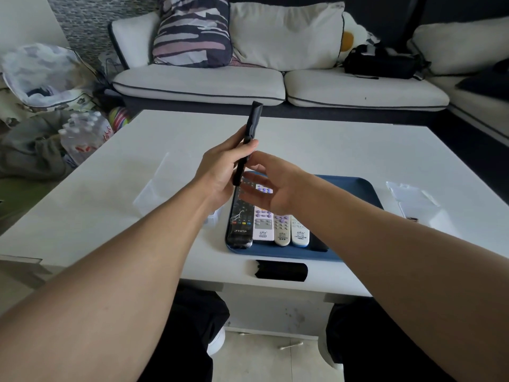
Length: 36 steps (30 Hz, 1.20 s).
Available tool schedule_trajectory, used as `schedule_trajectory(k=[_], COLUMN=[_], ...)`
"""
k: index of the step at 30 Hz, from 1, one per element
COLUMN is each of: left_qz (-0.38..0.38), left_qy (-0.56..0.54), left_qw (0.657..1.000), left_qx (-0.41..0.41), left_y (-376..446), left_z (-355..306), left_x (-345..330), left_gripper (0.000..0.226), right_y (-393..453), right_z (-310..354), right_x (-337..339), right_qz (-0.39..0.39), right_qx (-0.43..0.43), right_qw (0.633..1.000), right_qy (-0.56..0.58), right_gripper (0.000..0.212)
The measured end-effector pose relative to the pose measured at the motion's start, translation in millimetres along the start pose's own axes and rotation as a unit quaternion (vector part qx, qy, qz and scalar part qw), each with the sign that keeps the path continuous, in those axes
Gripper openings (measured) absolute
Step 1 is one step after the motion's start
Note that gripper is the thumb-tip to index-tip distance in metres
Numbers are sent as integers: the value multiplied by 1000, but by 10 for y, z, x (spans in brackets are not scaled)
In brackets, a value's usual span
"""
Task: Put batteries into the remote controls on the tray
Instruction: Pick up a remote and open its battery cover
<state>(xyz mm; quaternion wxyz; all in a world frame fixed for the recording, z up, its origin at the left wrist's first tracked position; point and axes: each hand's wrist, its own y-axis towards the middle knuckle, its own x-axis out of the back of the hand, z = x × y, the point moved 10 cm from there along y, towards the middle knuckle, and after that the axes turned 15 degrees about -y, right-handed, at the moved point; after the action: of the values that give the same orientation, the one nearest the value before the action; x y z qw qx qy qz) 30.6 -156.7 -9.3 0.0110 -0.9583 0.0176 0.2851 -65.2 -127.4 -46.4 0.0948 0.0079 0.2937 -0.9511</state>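
Two hands above tray (355, 186) edge (left (220, 172) gripping black remote (249, 133)).

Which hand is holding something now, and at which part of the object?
The left hand holds a black remote control by its lower half, raised edge-on above the blue tray. The right hand is open and holds nothing.

Soft, even daylight w/ faint shadows only, mild sheen on white table (316, 150) toward its far left corner, right hand (271, 186) motion-blurred, strong wide-angle bowing at frame edges, forearms stretched, overall a bit soft.
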Motion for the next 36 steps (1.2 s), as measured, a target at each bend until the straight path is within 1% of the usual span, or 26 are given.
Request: schedule_trajectory(k=[4,6,8,10,13,14,16,18,19,20,22,24,26,30,36], left_qz=[2,4,3,5,27,27,1,-37,-46,-49,-43,-34,-26,-21,-17], left_qy=[-9,-11,-13,-30,-64,-82,-139,-188,-195,-193,-191,-180,-160,-129,-88], left_qw=[1000,1000,1000,999,998,996,990,981,979,978,976,975,978,980,983], left_qx=[-9,-9,-11,-19,-11,-4,10,29,42,59,97,123,134,151,160], left_y=[5,17,15,33,59,65,86,112,121,121,107,90,85,57,55], left_z=[18,31,25,-14,-68,-65,-34,21,54,89,160,216,240,288,345], left_x=[-34,-64,-113,-140,-160,-157,-121,-48,-32,-31,-66,-106,-118,-140,-145], left_gripper=[50,49,47,38,14,10,6,8,14,19,28,36,41,34,39], right_y=[16,5,4,-4,-38,-58,-89,-131,-173,-218,-328,-420,-444,-426,-515], right_z=[-11,-26,-10,63,196,229,313,451,531,616,787,884,909,874,854], right_x=[55,94,129,168,191,202,270,324,325,327,325,289,243,178,127], right_qz=[-19,-33,-47,-59,-56,-59,-95,-135,-143,-151,-176,-179,-164,-139,-148], right_qx=[2,-1,5,26,63,74,109,173,210,251,329,386,419,447,451], right_qw=[1000,999,999,998,996,994,984,959,943,919,843,772,729,679,625], right_qy=[-6,-4,-7,-19,-36,-48,-103,-179,-215,-263,-387,-472,-516,-565,-620], right_gripper=[8,3,4,9,20,21,17,8,3,3,8,12,14,15,14])
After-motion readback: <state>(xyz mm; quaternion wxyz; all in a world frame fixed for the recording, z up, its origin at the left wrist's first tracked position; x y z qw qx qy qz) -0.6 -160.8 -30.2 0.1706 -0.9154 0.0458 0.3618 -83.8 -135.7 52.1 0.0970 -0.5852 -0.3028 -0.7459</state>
